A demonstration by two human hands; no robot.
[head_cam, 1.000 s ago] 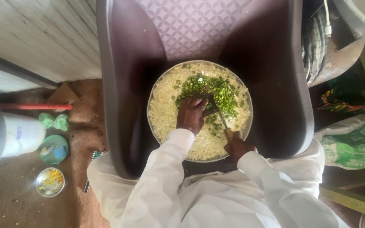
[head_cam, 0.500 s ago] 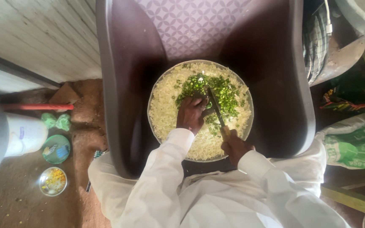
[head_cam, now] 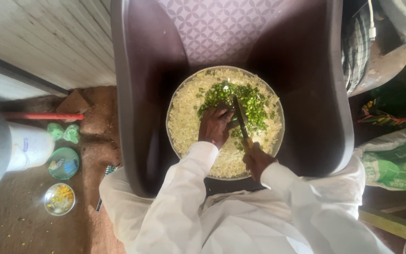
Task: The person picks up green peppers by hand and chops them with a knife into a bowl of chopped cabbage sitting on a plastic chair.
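Observation:
A round metal tray point(head_cam: 175, 106) rests on the seat of a dark plastic chair point(head_cam: 139, 94). It is heaped with pale shredded food point(head_cam: 184, 122), with chopped green pieces point(head_cam: 254, 106) piled near the top. My left hand point(head_cam: 215, 126) presses down on the greens with curled fingers. My right hand point(head_cam: 258, 160) grips the handle of a knife point(head_cam: 240, 120), whose blade lies across the greens right beside my left fingers. White sleeves cover both arms.
On the dirt floor to the left stand a white container point(head_cam: 27, 146), a green lid point(head_cam: 63, 163), a small bowl with yellow bits point(head_cam: 59, 198) and a red-handled stick point(head_cam: 43, 115). A green printed sack point(head_cam: 398, 160) lies at the right.
The knife blade has shifted a little over the greens and my right hand has moved slightly with it. My left hand stays on the greens.

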